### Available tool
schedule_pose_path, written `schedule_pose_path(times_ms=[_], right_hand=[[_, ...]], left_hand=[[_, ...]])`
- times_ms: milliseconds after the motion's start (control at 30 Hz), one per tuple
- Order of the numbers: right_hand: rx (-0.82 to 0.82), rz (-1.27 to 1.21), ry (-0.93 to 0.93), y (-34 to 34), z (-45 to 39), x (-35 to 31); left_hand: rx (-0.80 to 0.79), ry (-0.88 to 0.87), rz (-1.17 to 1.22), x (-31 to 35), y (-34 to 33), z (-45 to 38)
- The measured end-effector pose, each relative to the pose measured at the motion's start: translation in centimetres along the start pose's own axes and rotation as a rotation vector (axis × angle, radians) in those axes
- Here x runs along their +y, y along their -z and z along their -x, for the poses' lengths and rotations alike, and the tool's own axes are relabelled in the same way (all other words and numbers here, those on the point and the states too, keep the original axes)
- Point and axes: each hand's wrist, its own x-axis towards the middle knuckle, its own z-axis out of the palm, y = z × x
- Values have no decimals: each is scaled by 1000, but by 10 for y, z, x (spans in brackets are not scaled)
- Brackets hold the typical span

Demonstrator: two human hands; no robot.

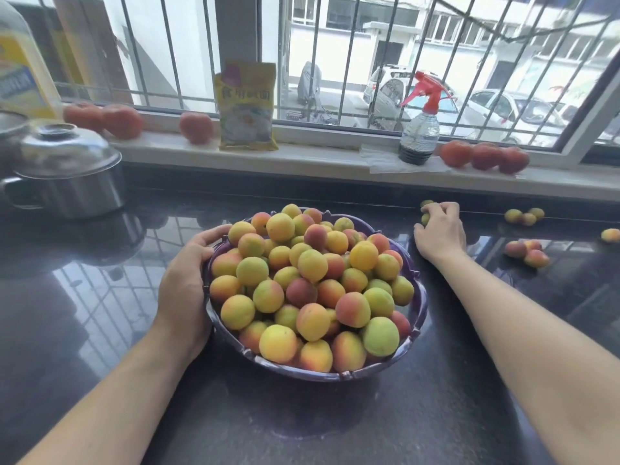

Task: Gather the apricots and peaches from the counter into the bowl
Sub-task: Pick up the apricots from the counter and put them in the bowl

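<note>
Bright daylight through the window (369, 62), mirror glare on the dark counter (100, 280), wide-angle edge bending.

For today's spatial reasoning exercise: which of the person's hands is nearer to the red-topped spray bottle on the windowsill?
Right. The right hand is on the counter just below and slightly right of the spray bottle. The left hand holds the bowl rim, far left of it.
</note>
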Motion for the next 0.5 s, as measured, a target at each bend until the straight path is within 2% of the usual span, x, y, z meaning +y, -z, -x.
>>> schedule_pose_path(times_ms=[67,233,267,333,400,500], right_hand=[[31,-56,10,4,3,-2],[-41,-397,80,47,19,-41],[-90,-480,125,62,24,-59],[-304,-635,259,93,43,-103],[-505,-609,420,114,67,-149],[-557,-366,631,117,102,-201]], left_hand=[[-2,-1,-11,0,0,-1],[11,-4,-24,2,-2,2],[12,-9,-34,3,-3,2],[15,-12,-42,4,-4,5],[15,-16,-38,5,-4,6],[8,-2,-27,7,-4,6]])
